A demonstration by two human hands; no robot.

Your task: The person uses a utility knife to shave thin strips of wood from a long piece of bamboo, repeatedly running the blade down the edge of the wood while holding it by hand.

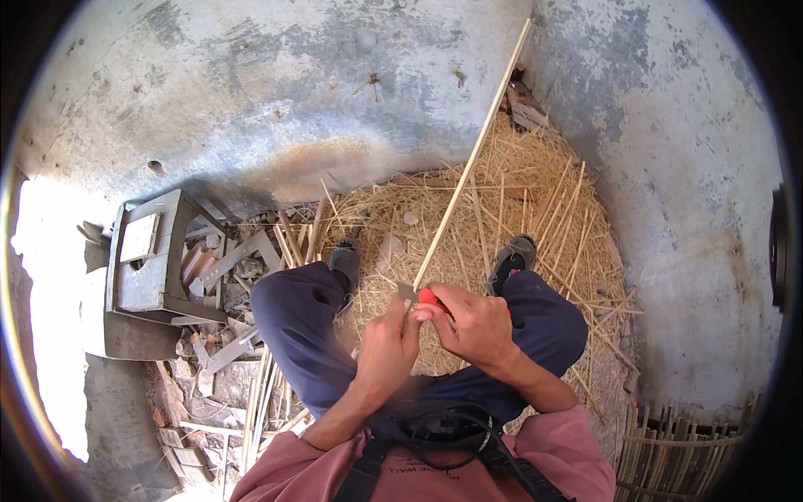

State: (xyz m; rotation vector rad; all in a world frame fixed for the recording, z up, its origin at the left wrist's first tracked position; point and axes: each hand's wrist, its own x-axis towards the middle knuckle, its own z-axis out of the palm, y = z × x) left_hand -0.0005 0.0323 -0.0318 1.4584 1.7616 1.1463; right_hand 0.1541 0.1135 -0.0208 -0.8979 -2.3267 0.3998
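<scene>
Head view: looking down past bent knees [301,325] and dark shoes [345,264] onto loose straw [525,155]. Facing a stained, flaking wall [276,100]. Showing a battered wooden cabinet [150,251] at the left amid rubble and offcuts, slender sticks [577,209] strewn over the straw at the right, and a stick fence [677,456] in the lower right. Gripping a red-handled blade [407,292] in a closed right hand [473,322], and pinching the near end of a long strip [470,159] in a curled left hand [387,343], just beside. Crossing the strip there with the blade, hiding the exact contact. Slanting away from the hands, over the straw and up across the wall toward the corner; looking pale yellow, narrow and nearly straight.
</scene>
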